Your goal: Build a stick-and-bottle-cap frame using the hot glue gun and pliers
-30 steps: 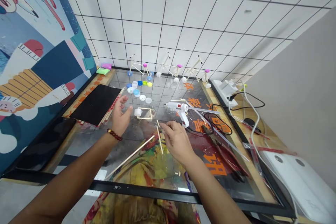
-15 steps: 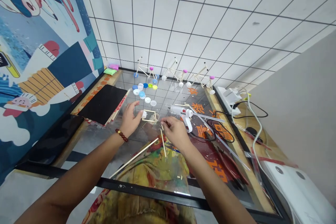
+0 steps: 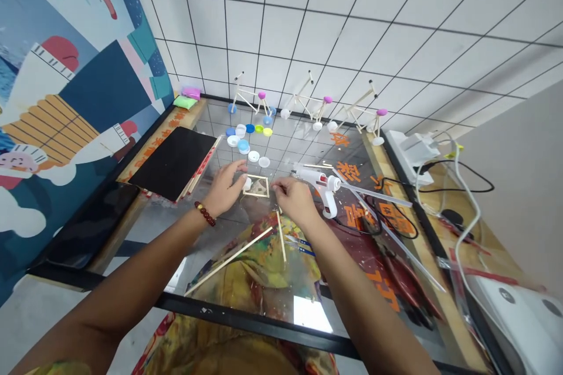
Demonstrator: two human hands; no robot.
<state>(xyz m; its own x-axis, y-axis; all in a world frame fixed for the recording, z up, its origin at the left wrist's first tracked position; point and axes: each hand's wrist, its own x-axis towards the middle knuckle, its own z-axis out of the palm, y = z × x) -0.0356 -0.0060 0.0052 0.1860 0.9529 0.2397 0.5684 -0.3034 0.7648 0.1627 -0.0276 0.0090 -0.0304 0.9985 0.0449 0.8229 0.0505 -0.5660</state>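
On the glass table top lies a small rectangle of thin wooden sticks [image 3: 256, 195], with a white cap-like piece [image 3: 248, 183] at its left side. My left hand [image 3: 225, 188] is open beside that piece, fingers stretched forward and the thumb close against it; whether they touch I cannot tell. To the right of the rectangle, my right hand [image 3: 295, 199] has thumb and forefinger pinched together. Anything between those fingertips is too small to make out. A short wooden stick [image 3: 282, 238] and a longer wooden stick [image 3: 229, 262] rest nearer to me.
A white glue gun [image 3: 323, 184] lies right of my right hand. Bottle caps [image 3: 243, 145] are scattered behind; several stick models [image 3: 259, 99] stand along the back. A black board [image 3: 175, 161] lies left, a blue-handled cutting tool [image 3: 302, 246] near my right forearm, red-handled pliers [image 3: 402, 284] farther right.
The view has shifted, so the table appears moved. My right fingertips are slightly farther from me, beside the rectangle's right side. The left hand remains by the white piece.
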